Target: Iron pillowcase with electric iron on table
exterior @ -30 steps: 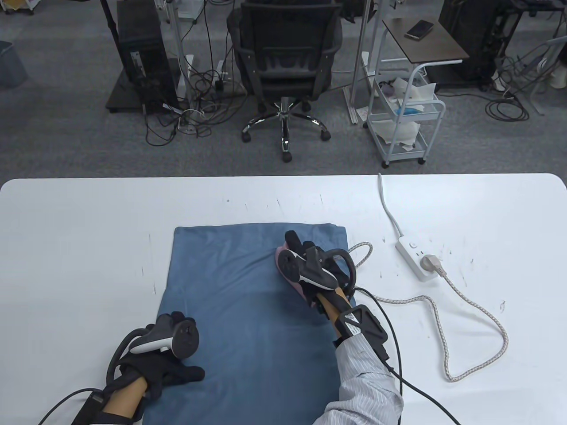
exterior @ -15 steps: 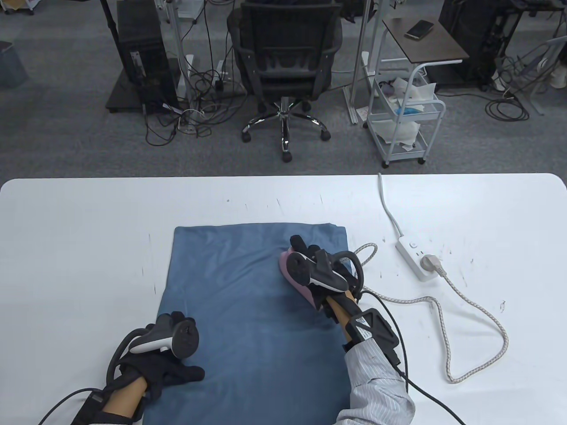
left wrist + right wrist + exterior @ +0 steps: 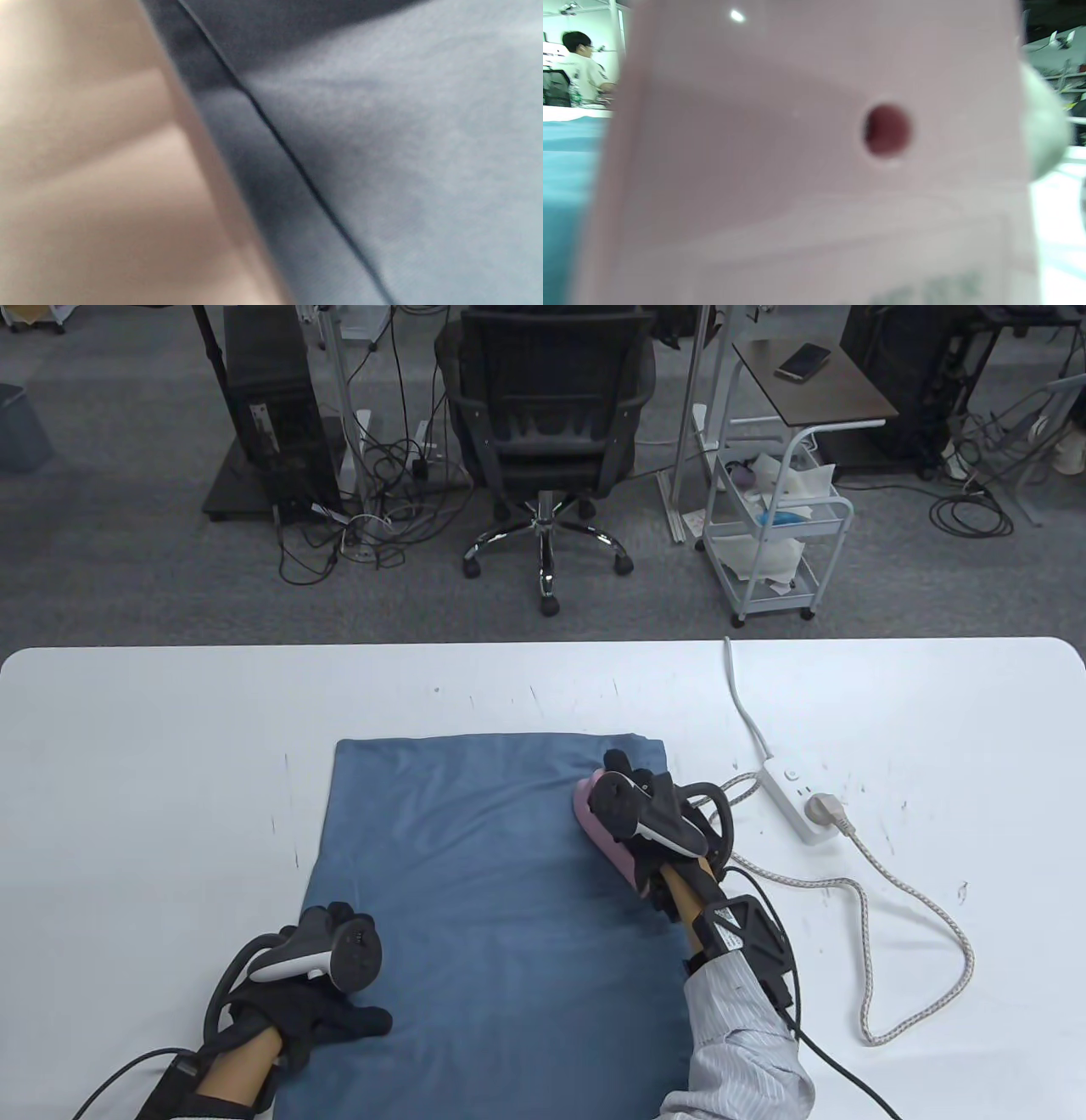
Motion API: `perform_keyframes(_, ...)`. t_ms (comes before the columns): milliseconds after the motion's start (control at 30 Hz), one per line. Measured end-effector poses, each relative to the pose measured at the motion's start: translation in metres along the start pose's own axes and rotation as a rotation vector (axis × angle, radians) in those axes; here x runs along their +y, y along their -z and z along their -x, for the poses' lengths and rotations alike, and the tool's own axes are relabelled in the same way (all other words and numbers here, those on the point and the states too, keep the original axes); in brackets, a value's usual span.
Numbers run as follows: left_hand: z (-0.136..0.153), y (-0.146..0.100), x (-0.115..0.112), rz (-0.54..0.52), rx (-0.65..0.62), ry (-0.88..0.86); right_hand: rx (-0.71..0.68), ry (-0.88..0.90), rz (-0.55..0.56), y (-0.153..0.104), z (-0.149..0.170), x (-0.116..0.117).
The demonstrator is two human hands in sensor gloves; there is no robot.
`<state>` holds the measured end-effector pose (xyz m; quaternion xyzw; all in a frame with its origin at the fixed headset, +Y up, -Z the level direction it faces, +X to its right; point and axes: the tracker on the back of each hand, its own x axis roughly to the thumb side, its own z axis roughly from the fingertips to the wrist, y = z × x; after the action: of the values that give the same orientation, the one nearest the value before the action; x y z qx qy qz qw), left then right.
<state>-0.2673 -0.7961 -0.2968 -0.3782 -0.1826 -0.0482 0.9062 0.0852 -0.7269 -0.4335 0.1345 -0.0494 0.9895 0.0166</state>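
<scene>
My right hand [image 3: 649, 814] is curled round the handle of the pink iron [image 3: 607, 836], clamped on it; the iron sits on the far right part of the blue pillowcase [image 3: 484, 899], close to its right edge. In the right wrist view the iron's pink body [image 3: 814, 152] fills nearly the whole frame, blurred, with one dark red round spot on it.

My left hand [image 3: 318, 1010] lies on the near left part of the pillowcase, fingers straight and spread, thumb out to the right, pressing the cloth flat and gripping nothing. The left wrist view shows only the pillowcase's hemmed edge [image 3: 382, 161] against the pale bench [image 3: 85, 169], out of focus.

Count: one iron, one pillowcase, both on the white bench [image 3: 153, 746]. The pillowcase lies flat, running from mid-bench to the near edge.

Right of the iron, one braided cord [image 3: 916, 899] loops across the bench to one plug seated in one white power strip [image 3: 793, 797], whose own white lead runs off the far edge.

Beyond the bench, on the floor: one black office chair [image 3: 547, 415], one white wire cart [image 3: 776, 534].
</scene>
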Motion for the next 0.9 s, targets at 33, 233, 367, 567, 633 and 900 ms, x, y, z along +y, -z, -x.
perform_keyframes(33, 0.000, 0.000, 0.000, 0.000, 0.000, -0.001, -0.013, -0.043, 0.005, -0.002, -0.001, -0.001)
perform_keyframes(233, 0.000, 0.000, 0.000, -0.002, 0.001, -0.004, 0.102, -0.122, 0.025, 0.004, 0.023, 0.000)
perform_keyframes(367, 0.000, 0.001, 0.000, 0.002, -0.001, -0.002, 0.187, -0.210, -0.014, 0.012, 0.037, -0.005)
perform_keyframes(567, 0.003, -0.002, 0.000, -0.048, -0.021, 0.017, 0.033, -0.348, 0.061, 0.012, -0.004, -0.061)
perform_keyframes(633, 0.005, -0.005, 0.001, -0.073, -0.014, 0.023, -0.009, -0.304, 0.072, 0.008, -0.027, -0.083)
perform_keyframes(900, 0.009, -0.004, -0.002, -0.062, 0.002, 0.045, -0.450, -0.097, 0.071, -0.015, -0.153, -0.079)
